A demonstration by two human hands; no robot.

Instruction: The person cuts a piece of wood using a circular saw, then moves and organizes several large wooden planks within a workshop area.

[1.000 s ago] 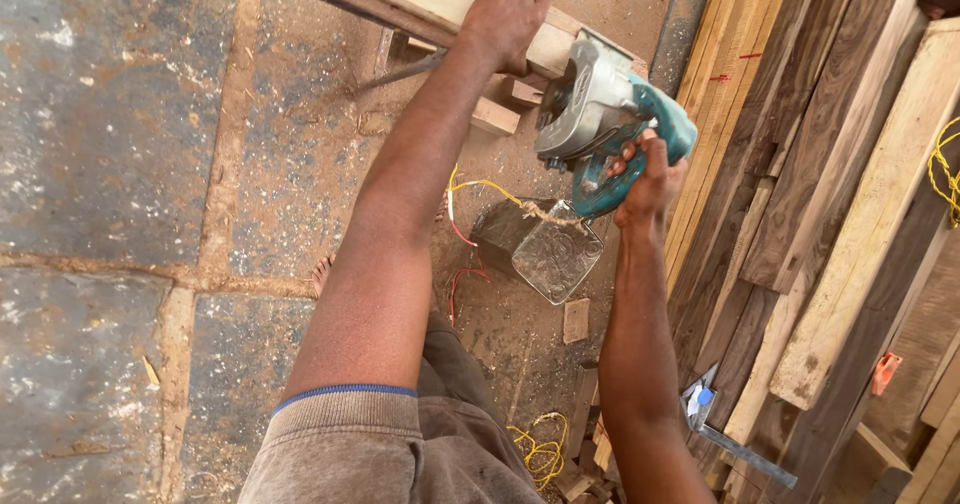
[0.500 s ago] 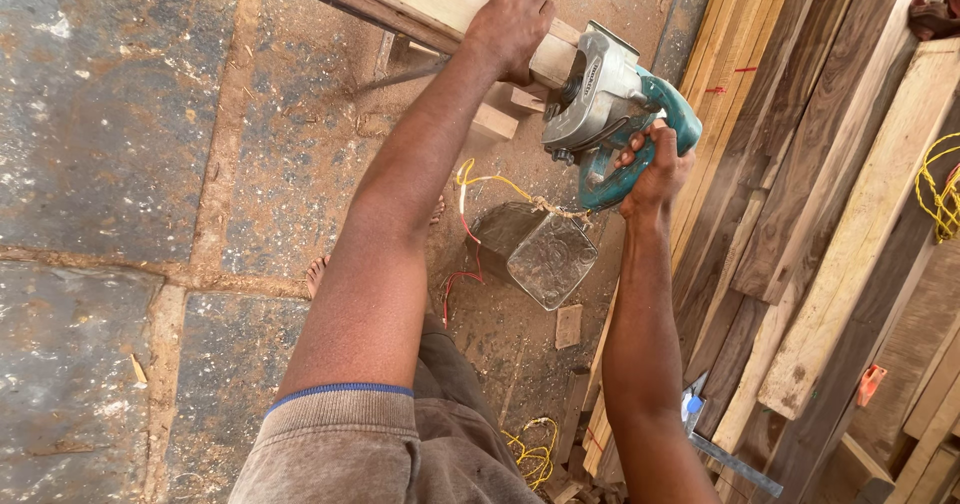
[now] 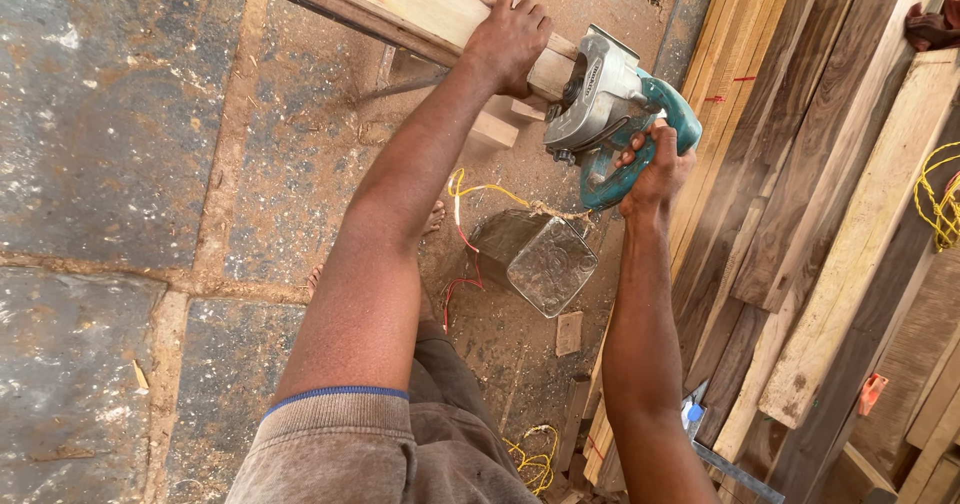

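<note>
A long pale wooden plank point(image 3: 400, 4) runs from the top left toward the centre. My left hand point(image 3: 512, 42) presses down on its near end, fingers curled over the top. Right beside that hand sits a circular saw point(image 3: 600, 104) with a grey metal housing and a teal handle, resting against the plank's end. My right hand point(image 3: 655, 169) is wrapped around the teal handle. The blade itself is hidden under the guard.
Stone floor slabs point(image 3: 110, 134) with dusty joints lie on the left. A square clear plastic container point(image 3: 550, 264) and yellow and red wires point(image 3: 470, 204) lie on the ground below the saw. Stacked planks and dark boards point(image 3: 800, 214) fill the right side. Small wood offcuts point(image 3: 568, 332) are scattered about.
Both hands, the saw and the plank keep the same grip and relation. The view has shifted slightly, with the saw sitting a little higher in the picture than before.
</note>
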